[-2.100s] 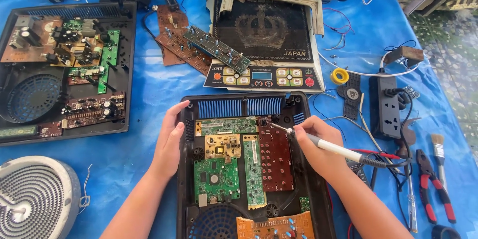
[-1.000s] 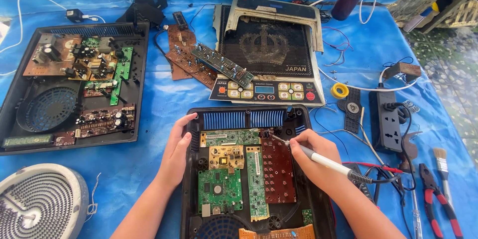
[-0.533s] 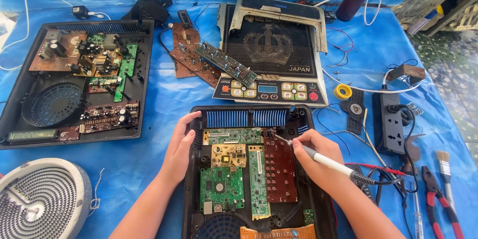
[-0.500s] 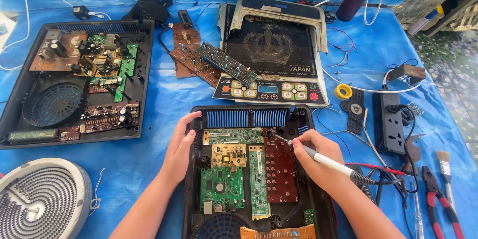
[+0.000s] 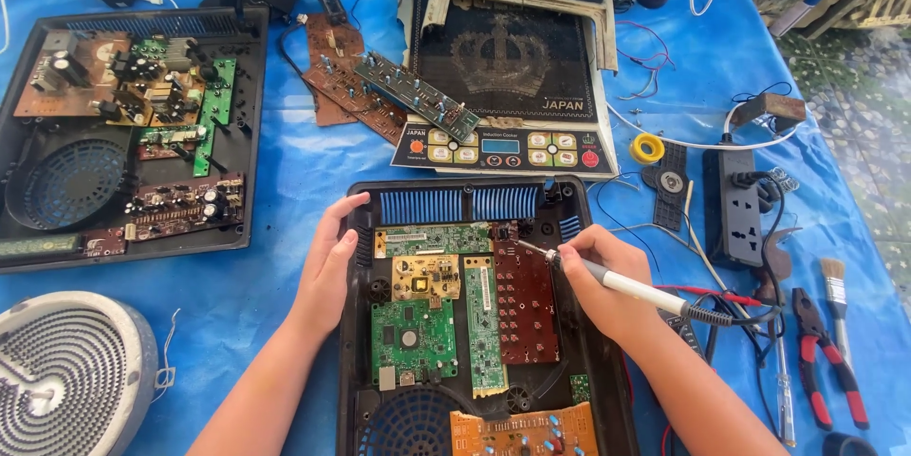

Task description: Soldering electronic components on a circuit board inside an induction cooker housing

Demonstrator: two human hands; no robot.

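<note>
Centre of the blue tarp (image 5: 285, 181), right in front of the person: an open black plastic casing (image 5: 353, 323), ribbed blue vents along its top edge, a round fan grille at the bottom. Inside it lie flat circuit boards side by side: a green board (image 5: 413, 340), a small yellowish one (image 5: 426, 277) above it, a long narrow green strip (image 5: 484, 323) and a dark reddish-brown board (image 5: 527, 304) studded with solder points.

The right hand (image 5: 598, 280) grips a soldering iron (image 5: 626, 287) pen-fashion, fingers curled tight around its white barrel, metal tip slanting up-left onto the top corner of the reddish-brown board. The wrist rests on the casing's right side. The left hand (image 5: 327, 261) lies flat and relaxed along the casing's left wall, fingers together, holding nothing, just steadying.

Against half a second ago, both hands sit just where they were; only the view has drifted a touch.

Further out: a second opened casing (image 5: 38, 228) full of boards at upper left, a white ribbed coil disc (image 5: 66, 380) at lower left, loose brown boards (image 5: 332, 76) and a glass-topped cooker panel (image 5: 503, 67) above. On the right, a black power strip (image 5: 735, 204), yellow tape roll (image 5: 648, 148), red-handled pliers (image 5: 826, 361) and a paintbrush (image 5: 835, 290).
</note>
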